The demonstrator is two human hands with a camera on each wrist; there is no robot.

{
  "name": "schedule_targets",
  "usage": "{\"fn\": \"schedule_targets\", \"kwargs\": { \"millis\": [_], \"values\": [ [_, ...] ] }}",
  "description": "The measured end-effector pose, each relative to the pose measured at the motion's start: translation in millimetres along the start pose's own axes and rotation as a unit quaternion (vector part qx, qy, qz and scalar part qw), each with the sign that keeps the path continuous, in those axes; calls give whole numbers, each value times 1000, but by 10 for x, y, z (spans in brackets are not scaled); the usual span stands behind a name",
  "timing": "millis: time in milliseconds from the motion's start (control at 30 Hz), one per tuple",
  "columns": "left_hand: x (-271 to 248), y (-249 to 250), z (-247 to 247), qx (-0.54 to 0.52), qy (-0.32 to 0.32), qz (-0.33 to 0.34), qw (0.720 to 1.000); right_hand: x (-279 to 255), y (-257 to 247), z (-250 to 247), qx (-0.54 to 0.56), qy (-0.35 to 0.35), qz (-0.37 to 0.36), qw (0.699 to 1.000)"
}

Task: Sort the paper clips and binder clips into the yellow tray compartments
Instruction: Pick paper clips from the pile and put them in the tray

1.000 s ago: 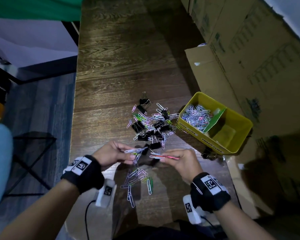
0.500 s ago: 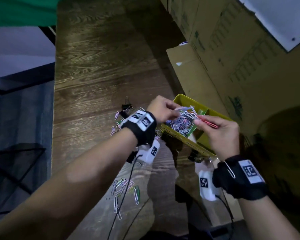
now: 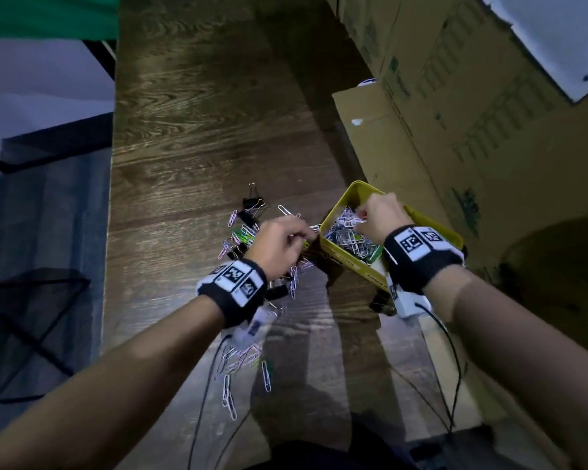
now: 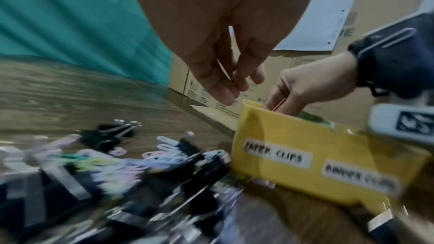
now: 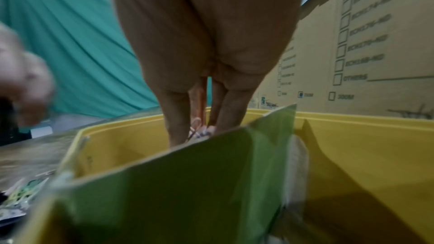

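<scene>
The yellow tray [image 3: 352, 264] stands at the table's right, split by a green divider [image 5: 187, 183]. Its left compartment holds many paper clips [image 3: 348, 235]. My right hand [image 3: 381, 215] reaches down into that compartment and pinches a red paper clip [image 5: 197, 123] at its fingertips. My left hand [image 3: 282, 242] hovers over the mixed pile of paper clips and black binder clips [image 3: 241, 235], just left of the tray. In the left wrist view its fingers [image 4: 220, 88] hang relaxed with nothing in them. The tray's front wall [image 4: 293, 136] carries two labels.
A smaller group of paper clips [image 3: 238, 361] lies nearer to me. One binder clip [image 3: 381, 305] sits by the tray's near corner. Cardboard boxes [image 3: 455, 96] line the right side. The table's left edge [image 3: 111, 232] drops to the floor. Wrist cables [image 3: 204, 385] trail across the wood.
My left hand has drawn back from above the tray to the pile and no longer holds clips. My right hand has lowered into the paper clip compartment with the red clip.
</scene>
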State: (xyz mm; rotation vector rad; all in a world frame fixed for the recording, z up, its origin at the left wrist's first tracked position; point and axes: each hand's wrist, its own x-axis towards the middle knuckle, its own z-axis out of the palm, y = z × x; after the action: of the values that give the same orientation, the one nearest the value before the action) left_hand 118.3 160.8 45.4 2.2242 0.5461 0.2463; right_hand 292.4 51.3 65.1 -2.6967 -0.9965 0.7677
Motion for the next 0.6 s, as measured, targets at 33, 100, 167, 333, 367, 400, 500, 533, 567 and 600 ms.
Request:
{"fn": "schedule_targets", "kwargs": {
  "millis": [33, 100, 167, 333, 367, 400, 500, 533, 567, 600],
  "values": [
    [-140, -95, -63, 23, -19, 9, 1000, 7, -26, 22, -15, -11, 1, 1000],
    [-476, -280, -128, 90, -102, 52, 989, 6, -53, 64, -34, -14, -3, 999],
    [-845, -430, -76, 160, -223, 123, 954, -24, -77, 95, -55, -7, -7, 998],
    [-1580, -587, 194, 293, -414, 265, 820, -223, -155, 147, -61, 42, -25, 997],
    [-1683, -644, 201, 317, -409, 279, 809, -282, -178, 158, -54, 62, -34, 996],
    [-1773, -703, 176, 340, -395, 291, 803, -338, -204, 170, -46, 84, -47, 994],
    [-1966, -904, 19, 361, -334, 293, 820, -559, -321, 244, -19, 144, -104, 984],
    [-2012, -953, -36, 354, -319, 290, 830, -645, -370, 293, -5, 158, -130, 979],
    [-2049, -991, -86, 350, -307, 283, 838, -746, -433, 358, 7, 163, -156, 974],
    [-2062, -1012, -139, 350, -297, 268, 847, -849, -496, 446, 12, 159, -179, 971]
  ]
}}
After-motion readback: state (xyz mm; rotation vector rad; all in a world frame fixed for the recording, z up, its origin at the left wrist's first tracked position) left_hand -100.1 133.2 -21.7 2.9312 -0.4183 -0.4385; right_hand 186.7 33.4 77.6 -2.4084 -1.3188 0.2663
